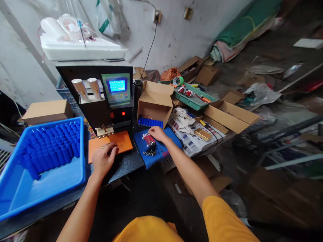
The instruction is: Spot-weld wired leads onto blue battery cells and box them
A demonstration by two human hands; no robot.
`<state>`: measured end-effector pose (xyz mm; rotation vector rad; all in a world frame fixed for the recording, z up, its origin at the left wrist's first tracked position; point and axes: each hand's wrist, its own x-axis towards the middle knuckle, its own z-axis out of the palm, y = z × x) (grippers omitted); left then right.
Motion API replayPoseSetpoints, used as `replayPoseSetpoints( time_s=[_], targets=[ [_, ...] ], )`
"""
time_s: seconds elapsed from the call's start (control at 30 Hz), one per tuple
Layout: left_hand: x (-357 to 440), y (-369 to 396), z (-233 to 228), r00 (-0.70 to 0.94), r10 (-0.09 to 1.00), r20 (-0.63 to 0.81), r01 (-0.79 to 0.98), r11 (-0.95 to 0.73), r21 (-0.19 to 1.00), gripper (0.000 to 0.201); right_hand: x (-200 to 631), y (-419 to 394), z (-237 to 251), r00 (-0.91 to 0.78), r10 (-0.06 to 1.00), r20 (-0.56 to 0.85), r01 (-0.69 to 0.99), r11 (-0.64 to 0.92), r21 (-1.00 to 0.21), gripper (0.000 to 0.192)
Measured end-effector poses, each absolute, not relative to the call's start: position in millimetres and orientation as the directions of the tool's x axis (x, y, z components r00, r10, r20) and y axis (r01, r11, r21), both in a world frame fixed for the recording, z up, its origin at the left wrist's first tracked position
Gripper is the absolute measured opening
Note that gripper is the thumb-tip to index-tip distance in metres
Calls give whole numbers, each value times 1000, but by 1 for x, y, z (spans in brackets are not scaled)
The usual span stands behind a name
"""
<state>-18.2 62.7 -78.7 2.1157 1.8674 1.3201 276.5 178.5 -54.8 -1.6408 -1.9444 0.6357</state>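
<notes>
Up at the pale-tipped far end of a loose bundle of thin red and black wires [149,144], spread on a flat blue cloth mat [174,143], busy now with the bare right hand [156,133]! Seen with fingers drawn in almost to a pinch, right by those tips; impossible to say from here whether gripping one wire or none. Looks like the picking step, singling out from the bunch. Calls next, most likely, for a fine closing of thumb and fingertip on one wire alone, then a lift without dragging neighbours along.

Across to the bare left hand [104,158], poised over the near edge of a flat, bright-orange rectangular board [124,142]. Curled loosely, with a dark gap between thumb and fingers; too shadowed to be sure of anything held.

Just behind, on to a black, box-shaped machine with a lit blue screen [117,85], and down to slim copper-coloured prongs [104,128] by the board's far edge. Beyond the mat, into an open brown cardboard box [157,92] with a row of blue cylinders [150,122] inside. Out left, into a wide light-blue plastic tub [58,176], stocked with ranks of similar cylinders. Away right, up to a shallow green plastic tray [189,102].
</notes>
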Motion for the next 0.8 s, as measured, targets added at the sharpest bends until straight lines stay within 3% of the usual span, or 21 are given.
replayPoseSetpoints(
  time_s=[0.33, 0.57, 0.8],
  targets=[
    [-20, 63, -78, -69, 830, 553, 775, -304, 554, 29, 261, 183, -53, -89, 994, 63, 651, 106, -751, 15],
    [-19, 62, -78, -97, 846, 524, 770, -269, 578, 30, 274, 169, -35, 43, 999, 10, 270, -2, -963, 15],
    [-19, 62, -76, -113, 863, 492, 738, -258, 623, 32, 276, 160, -4, 168, 985, 48, -15, 51, -999, 24]
  ],
)
